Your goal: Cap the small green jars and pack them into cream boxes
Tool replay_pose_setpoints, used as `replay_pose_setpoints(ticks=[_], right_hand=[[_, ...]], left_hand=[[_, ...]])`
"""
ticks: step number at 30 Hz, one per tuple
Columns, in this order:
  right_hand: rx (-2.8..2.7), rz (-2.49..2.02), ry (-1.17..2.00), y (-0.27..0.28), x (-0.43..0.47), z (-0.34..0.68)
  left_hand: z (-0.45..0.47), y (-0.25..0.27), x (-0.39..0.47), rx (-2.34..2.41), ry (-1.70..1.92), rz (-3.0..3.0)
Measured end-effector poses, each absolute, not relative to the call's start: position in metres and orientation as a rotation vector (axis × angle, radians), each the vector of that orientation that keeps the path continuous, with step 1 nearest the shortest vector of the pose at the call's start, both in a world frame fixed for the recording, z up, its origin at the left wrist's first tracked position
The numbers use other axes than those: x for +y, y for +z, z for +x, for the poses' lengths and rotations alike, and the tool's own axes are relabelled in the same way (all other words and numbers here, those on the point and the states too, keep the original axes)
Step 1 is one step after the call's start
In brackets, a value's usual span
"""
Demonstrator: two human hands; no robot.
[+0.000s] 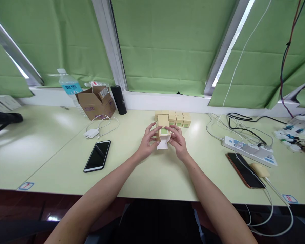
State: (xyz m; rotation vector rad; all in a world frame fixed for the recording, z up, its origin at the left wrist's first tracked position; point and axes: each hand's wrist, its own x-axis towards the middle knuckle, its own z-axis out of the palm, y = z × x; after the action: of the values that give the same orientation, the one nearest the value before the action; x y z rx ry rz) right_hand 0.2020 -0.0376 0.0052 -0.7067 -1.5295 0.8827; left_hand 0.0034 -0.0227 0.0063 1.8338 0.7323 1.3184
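Both my hands, left (147, 141) and right (177, 140), clasp one small box (163, 130) from opposite sides, steadying it just above the table (152, 176) before the box row (176, 118).

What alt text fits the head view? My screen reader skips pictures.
Both hands, left hand and right hand, hold a small box over a pale green desk, with a row of boxes behind. A phone lies left, a power strip right.
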Motion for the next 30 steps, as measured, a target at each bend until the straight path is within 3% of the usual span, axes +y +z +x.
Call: replay_pose_setpoints(ticks=[23, 30], right_hand=[[-1.515, -0.851, 0.765, 0.004, -0.04, 0.191], [-1.476, -0.852, 0.768, 0.003, -0.037, 0.192]], left_hand=[[0.017, 0.005, -0.029, 0.865, 1.518, 1.904], [0.008, 0.0, -0.021, 0.678, 1.381, 1.847]])
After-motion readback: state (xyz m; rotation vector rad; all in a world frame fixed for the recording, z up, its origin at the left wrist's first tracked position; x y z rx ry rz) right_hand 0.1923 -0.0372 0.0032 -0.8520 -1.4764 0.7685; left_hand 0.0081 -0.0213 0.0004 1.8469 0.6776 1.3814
